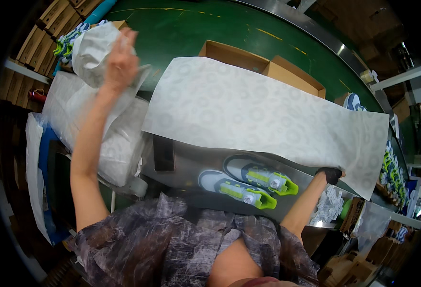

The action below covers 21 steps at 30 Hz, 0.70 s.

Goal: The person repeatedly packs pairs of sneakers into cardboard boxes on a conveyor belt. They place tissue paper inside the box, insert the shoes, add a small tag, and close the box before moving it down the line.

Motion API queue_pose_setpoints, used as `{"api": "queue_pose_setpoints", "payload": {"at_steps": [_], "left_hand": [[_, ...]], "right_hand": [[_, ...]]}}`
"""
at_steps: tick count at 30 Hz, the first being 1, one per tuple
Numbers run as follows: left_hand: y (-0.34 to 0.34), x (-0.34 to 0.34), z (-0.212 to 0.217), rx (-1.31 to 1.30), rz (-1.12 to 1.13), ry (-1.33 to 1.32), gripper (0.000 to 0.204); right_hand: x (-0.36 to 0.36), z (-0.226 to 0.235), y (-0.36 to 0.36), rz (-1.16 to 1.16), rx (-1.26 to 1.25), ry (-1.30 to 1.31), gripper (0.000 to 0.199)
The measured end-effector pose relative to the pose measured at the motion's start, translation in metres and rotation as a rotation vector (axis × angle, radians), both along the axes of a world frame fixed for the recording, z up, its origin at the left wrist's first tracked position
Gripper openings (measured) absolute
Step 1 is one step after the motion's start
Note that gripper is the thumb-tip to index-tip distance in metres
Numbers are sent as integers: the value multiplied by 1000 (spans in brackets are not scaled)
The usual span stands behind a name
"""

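A wide sheet of white wrapping paper with faint round marks stretches across the bench. Its near right edge is pinched in my right hand, which has a dark covering over part of it. My left hand is raised at the far left, slightly blurred, its fingers stretched out beside crumpled white paper. Below the sheet lie two sneakers, the farther sneaker and the nearer sneaker, grey-white and blue with bright green parts. An open cardboard box stands behind the sheet, partly hidden by it.
A stack of white paper in plastic sits at the left. A dark phone-like slab lies on the metal surface. More shoes line the right, with a shoe behind the sheet. Brown boxes are piled far left.
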<state>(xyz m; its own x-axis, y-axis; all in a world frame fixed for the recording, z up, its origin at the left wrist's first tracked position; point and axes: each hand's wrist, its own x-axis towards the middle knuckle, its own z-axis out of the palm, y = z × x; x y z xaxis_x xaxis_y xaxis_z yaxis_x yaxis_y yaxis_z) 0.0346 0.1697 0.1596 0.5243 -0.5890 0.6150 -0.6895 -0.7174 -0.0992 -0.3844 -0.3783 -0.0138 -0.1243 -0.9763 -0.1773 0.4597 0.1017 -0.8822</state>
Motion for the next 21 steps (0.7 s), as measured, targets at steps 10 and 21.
{"api": "queue_pose_setpoints", "payload": {"at_steps": [10, 21], "left_hand": [[-42, 13, -117, -303, 467, 1816, 75], [-92, -39, -118, -624, -23, 1930, 45]], "right_hand": [[-43, 20, 43, 355, 468, 417, 60], [-45, 80, 273, 1232, -1548, 1330, 18]]}}
